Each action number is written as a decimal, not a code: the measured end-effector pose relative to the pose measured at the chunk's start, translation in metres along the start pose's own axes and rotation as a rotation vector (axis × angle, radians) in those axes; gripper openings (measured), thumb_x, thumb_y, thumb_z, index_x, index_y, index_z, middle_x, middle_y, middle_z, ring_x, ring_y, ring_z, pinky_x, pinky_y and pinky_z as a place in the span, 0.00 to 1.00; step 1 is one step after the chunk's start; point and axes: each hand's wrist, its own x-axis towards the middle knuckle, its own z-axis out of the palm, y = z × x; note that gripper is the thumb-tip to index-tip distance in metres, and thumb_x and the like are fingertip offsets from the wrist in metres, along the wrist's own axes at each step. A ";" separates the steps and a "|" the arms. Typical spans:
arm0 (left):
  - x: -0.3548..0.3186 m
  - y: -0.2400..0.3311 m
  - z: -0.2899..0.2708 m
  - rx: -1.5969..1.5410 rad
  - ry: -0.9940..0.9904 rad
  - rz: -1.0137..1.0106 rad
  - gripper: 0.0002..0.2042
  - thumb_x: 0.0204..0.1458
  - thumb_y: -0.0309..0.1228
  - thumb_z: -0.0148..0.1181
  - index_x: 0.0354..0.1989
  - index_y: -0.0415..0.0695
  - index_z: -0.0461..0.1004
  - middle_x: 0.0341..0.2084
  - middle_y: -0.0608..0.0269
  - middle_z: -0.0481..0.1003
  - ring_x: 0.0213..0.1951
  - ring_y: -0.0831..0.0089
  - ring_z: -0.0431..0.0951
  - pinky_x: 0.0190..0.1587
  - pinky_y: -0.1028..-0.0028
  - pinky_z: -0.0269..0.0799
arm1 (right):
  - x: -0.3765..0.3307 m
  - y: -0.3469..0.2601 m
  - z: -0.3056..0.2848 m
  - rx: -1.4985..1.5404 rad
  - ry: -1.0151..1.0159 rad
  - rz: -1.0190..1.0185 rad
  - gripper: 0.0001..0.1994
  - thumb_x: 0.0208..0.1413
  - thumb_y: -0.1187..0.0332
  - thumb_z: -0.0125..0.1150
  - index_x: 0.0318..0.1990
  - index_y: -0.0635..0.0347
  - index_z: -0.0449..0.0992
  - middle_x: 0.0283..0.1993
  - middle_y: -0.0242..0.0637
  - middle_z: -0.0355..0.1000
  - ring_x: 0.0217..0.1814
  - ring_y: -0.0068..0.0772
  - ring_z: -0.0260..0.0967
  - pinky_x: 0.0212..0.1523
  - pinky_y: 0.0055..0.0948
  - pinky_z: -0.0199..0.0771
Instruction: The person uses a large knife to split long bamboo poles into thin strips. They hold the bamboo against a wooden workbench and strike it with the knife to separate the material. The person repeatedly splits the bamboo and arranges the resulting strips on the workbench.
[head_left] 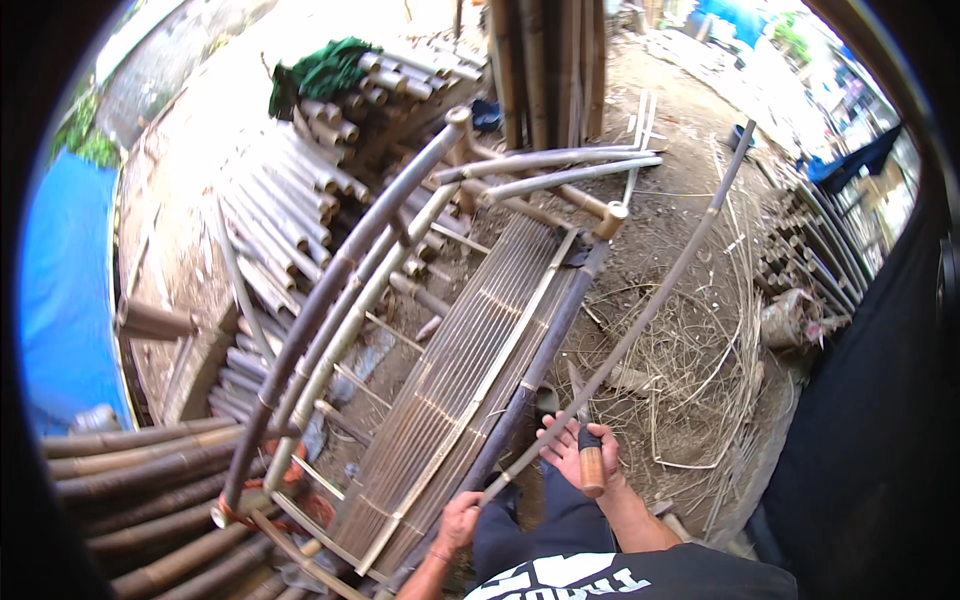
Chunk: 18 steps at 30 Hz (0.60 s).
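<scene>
My left hand (461, 521) is closed around the lower end of a long, thin bamboo pole (658, 295), which slants up and away to the right. A knife with a wooden handle (592, 468) sits in my right hand (567, 456), held by the thumb side; its blade points away from me, partly behind the pole. The right palm faces up, and its fingers reach toward the pole's underside. Left of the pole stands a bamboo bench (525, 385) with a slatted seat (455, 372) and a railed back (352, 262).
Cut bamboo lengths (275, 205) are piled beyond the bench, with a green cloth (325, 72) on top. Thick poles (150, 478) lie at the lower left. Bamboo shavings (680, 365) cover the ground at right, near another bamboo stack (805, 265). Upright poles (548, 70) stand ahead.
</scene>
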 end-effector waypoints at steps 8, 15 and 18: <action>0.022 0.159 0.057 -0.209 -0.397 0.123 0.18 0.51 0.24 0.44 0.48 0.38 0.76 0.36 0.62 0.74 0.35 0.75 0.71 0.41 0.77 0.69 | -0.131 -0.060 0.146 -0.315 -0.479 -0.414 0.19 0.50 0.57 0.56 0.42 0.65 0.68 0.29 0.33 0.65 0.34 0.29 0.65 0.47 0.32 0.67; 0.071 0.441 0.060 0.106 -0.203 0.645 0.26 0.61 0.39 0.46 0.64 0.36 0.62 0.62 0.52 0.64 0.65 0.63 0.61 0.66 0.65 0.56 | -0.230 -0.136 0.170 -0.347 -0.563 -0.678 0.18 0.49 0.62 0.57 0.43 0.68 0.71 0.29 0.33 0.67 0.31 0.24 0.64 0.38 0.25 0.67; 0.039 0.606 0.091 -0.231 -0.346 0.942 0.29 0.67 0.48 0.30 0.65 0.39 0.59 0.61 0.50 0.65 0.62 0.60 0.64 0.65 0.60 0.56 | -0.272 -0.152 0.146 -0.359 -0.536 -0.765 0.16 0.48 0.65 0.58 0.41 0.68 0.73 0.29 0.32 0.68 0.32 0.22 0.64 0.37 0.22 0.66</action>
